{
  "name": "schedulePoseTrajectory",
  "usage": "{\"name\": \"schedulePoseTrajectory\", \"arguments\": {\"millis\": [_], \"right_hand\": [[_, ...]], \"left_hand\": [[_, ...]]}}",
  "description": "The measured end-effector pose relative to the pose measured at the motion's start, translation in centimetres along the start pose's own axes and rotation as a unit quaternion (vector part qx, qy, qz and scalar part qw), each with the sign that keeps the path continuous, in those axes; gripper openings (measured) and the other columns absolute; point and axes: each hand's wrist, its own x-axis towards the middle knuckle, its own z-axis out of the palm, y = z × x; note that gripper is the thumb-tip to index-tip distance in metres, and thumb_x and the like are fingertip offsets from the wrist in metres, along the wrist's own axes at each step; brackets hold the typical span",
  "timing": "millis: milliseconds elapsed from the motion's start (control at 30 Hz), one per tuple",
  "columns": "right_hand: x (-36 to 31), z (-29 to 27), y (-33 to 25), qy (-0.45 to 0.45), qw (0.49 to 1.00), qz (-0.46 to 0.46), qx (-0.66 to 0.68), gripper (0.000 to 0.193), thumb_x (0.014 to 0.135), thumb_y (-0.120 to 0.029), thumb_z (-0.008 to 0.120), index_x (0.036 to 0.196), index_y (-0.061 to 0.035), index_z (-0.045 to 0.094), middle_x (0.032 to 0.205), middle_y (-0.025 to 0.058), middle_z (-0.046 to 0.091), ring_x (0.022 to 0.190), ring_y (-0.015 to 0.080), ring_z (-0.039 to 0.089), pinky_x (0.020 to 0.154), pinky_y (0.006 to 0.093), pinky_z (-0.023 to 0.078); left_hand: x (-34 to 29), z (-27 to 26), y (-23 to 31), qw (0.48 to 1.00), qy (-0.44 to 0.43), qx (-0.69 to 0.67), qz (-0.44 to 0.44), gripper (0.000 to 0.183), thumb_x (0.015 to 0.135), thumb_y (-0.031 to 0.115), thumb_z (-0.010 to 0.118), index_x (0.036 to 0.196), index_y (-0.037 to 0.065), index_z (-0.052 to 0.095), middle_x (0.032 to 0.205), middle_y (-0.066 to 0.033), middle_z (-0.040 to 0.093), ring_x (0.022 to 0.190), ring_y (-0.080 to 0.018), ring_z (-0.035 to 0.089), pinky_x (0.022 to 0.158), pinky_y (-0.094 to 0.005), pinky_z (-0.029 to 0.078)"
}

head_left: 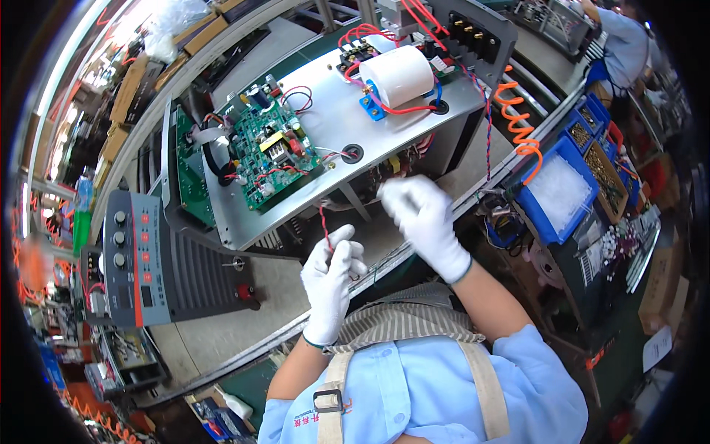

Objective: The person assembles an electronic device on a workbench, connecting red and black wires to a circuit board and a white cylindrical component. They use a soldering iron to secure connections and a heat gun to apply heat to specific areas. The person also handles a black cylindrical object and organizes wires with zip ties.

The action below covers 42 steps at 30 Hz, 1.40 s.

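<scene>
My left hand (330, 277), in a white glove, pinches a twisted red-and-black wire (324, 222) that hangs from beneath the metal shelf of an opened machine. To its right, my gloved right hand (423, 214) is raised below the shelf's front edge with its fingers curled together; what they hold, if anything, is hidden. On the metal shelf (325, 89) sits a green circuit board (272, 144) crowded with components. A white cylindrical capacitor (399, 76) lies farther right, with red and blue wires at its end. More wiring and parts (381, 169) show under the shelf.
A dark front panel with knobs (126, 255) stands at the left of the machine. An orange coiled hose (518, 122) hangs at the right, beside a blue bin of white pieces (558, 189) and a tray of small brass-coloured parts (605, 181). Another person (621, 48) works at the far right.
</scene>
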Motion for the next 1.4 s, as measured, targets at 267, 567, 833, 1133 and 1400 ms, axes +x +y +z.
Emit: {"name": "schedulePoseTrajectory", "arguments": {"millis": [267, 567, 833, 1133, 1400], "right_hand": [[3.8, 2.2, 4.9, 0.156, 0.980, -0.004, -0.120, 0.016, 0.083, -0.018, 0.072, 0.080, -0.0047, 0.065, 0.078, 0.0155, 0.065, 0.075, 0.0343, 0.064, 0.068, 0.0426, 0.050], [3.7, 2.7, 4.9, 0.178, 0.980, -0.023, -0.090, 0.015, 0.082, -0.016, 0.073, 0.079, -0.0038, 0.064, 0.076, 0.0144, 0.066, 0.071, 0.0333, 0.064, 0.066, 0.0407, 0.051], [4.4, 2.3, 4.2, 0.144, 0.978, -0.004, -0.151, 0.016, 0.080, -0.018, 0.071, 0.081, -0.0036, 0.065, 0.079, 0.0170, 0.066, 0.074, 0.0365, 0.064, 0.069, 0.0444, 0.052], [5.6, 1.8, 3.1, 0.095, 0.955, 0.009, -0.280, 0.012, 0.073, -0.017, 0.067, 0.069, -0.0054, 0.066, 0.072, 0.0186, 0.065, 0.070, 0.0389, 0.065, 0.065, 0.0465, 0.052], [5.2, -0.5, 3.1, 0.007, 0.996, 0.070, -0.061, 0.025, 0.084, -0.016, 0.064, 0.103, -0.0005, 0.067, 0.073, 0.0150, 0.066, 0.060, 0.0254, 0.065, 0.057, 0.0377, 0.051]], "left_hand": [[2.3, -1.2, -1.1, 0.999, 0.020, 0.050, 0.008, 0.030, 0.098, 0.016, 0.062, 0.123, -0.001, 0.061, 0.092, -0.0035, 0.064, 0.068, -0.0065, 0.057, 0.064, -0.0222, 0.048], [8.5, 0.7, -3.5, 0.949, 0.079, 0.205, 0.226, 0.042, 0.082, 0.010, 0.080, 0.115, -0.001, 0.058, 0.081, 0.0046, 0.055, 0.062, -0.0057, 0.044, 0.056, -0.0245, 0.037], [9.9, 1.9, -1.4, 0.922, 0.077, 0.347, 0.156, 0.026, 0.081, 0.021, 0.079, 0.081, 0.002, 0.062, 0.062, -0.0014, 0.056, 0.055, -0.0114, 0.049, 0.055, -0.0298, 0.040], [9.8, 2.1, -1.0, 0.874, 0.059, 0.446, 0.184, 0.024, 0.084, 0.021, 0.073, 0.077, 0.000, 0.062, 0.059, -0.0070, 0.059, 0.053, -0.0188, 0.057, 0.055, -0.0342, 0.044], [10.0, 1.7, -1.7, 0.890, 0.064, 0.410, 0.191, 0.031, 0.084, 0.025, 0.074, 0.078, -0.002, 0.060, 0.062, -0.0081, 0.058, 0.054, -0.0195, 0.054, 0.055, -0.0376, 0.043]]}}
